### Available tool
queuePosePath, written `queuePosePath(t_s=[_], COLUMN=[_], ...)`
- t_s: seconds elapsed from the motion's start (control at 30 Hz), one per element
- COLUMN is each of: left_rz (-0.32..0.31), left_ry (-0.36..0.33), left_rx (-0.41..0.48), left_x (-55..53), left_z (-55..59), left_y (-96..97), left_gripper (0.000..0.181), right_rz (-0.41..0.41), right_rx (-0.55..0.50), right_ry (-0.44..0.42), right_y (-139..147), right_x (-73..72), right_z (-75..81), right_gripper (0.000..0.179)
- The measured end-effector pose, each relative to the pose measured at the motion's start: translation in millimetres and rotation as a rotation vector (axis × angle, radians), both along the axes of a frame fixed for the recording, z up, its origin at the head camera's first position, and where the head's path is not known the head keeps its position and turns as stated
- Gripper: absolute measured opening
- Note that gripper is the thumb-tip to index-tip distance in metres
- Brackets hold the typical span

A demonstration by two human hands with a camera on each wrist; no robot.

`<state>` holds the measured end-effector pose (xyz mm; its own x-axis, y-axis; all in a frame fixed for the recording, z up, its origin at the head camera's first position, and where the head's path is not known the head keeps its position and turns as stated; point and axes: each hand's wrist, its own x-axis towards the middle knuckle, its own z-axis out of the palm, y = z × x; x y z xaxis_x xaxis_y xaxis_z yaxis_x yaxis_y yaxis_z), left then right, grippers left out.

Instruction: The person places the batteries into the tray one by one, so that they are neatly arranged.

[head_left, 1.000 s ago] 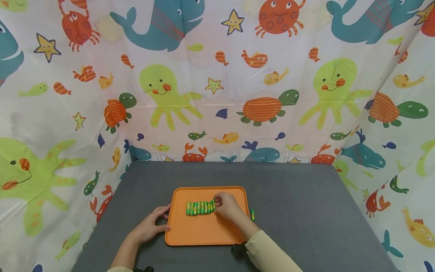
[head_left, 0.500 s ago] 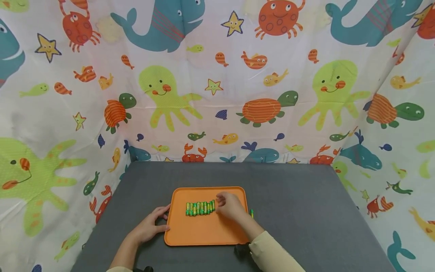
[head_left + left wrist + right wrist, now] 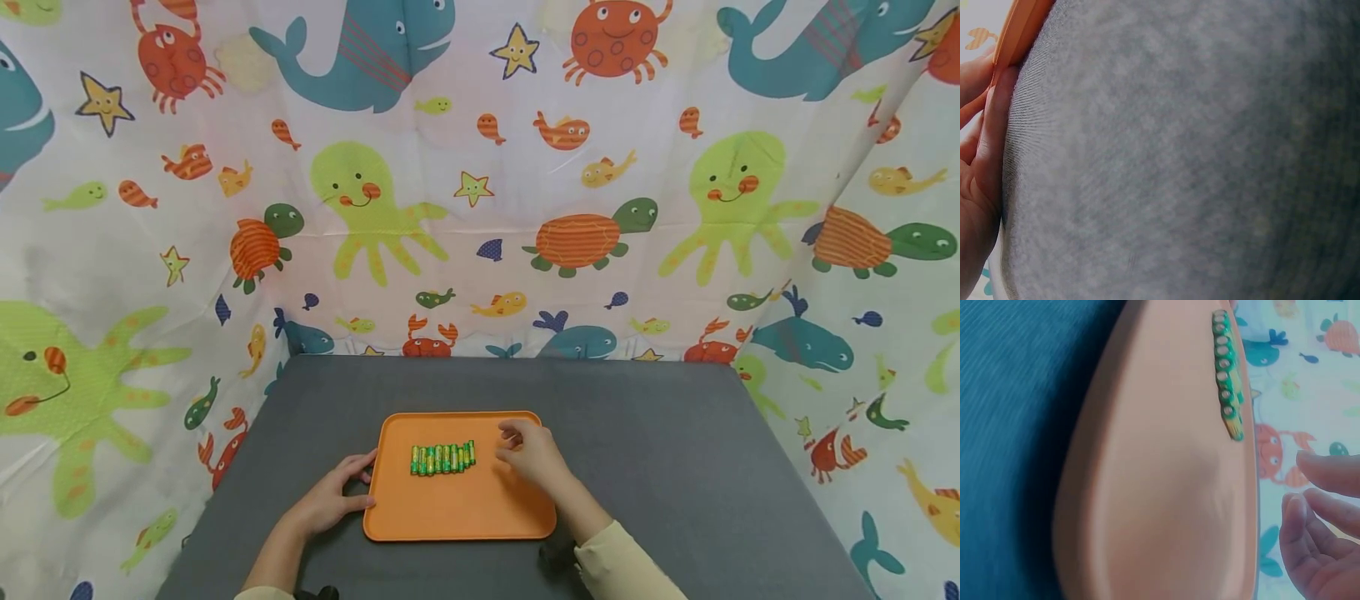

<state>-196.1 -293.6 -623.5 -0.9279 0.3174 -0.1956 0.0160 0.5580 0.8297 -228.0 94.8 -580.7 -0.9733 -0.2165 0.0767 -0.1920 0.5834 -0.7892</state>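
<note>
Several green and yellow batteries (image 3: 442, 458) lie side by side in a row on an orange tray (image 3: 450, 521). In the right wrist view the row of batteries (image 3: 1225, 369) shows its round ends. My left hand (image 3: 330, 493) touches the tray's left edge with thumb and fingertips, the fingers fairly straight. Its thumb and fingers meet the tray rim (image 3: 1021, 28) in the left wrist view. Above the right part of the tray is my right hand (image 3: 531, 450), apart from the batteries. Its fingers are loosely bent, with nothing seen between thumb and fingertips in the right wrist view.
The tray rests on a dark grey table (image 3: 652, 467). A white cloth printed with sea animals (image 3: 480, 167) hangs behind the table and along both sides.
My right hand has left the right end of the battery row and moved right. A loose battery right of the tray, visible earlier, is now hidden by my right arm. The left hand stays put.
</note>
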Motion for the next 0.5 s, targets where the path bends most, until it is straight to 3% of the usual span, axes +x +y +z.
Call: queuePosePath(t_s=[0.5], left_rz=[-0.013], left_ry=[0.012], left_rx=[-0.024], left_x=[-0.4], left_z=[-0.4], left_y=[0.0], left_gripper=[0.084], right_rz=[-0.126], right_rx=[-0.021], right_ry=[0.041], right_y=[45.9], right_x=[10.9], right_z=[-7.0], right_gripper=[0.042])
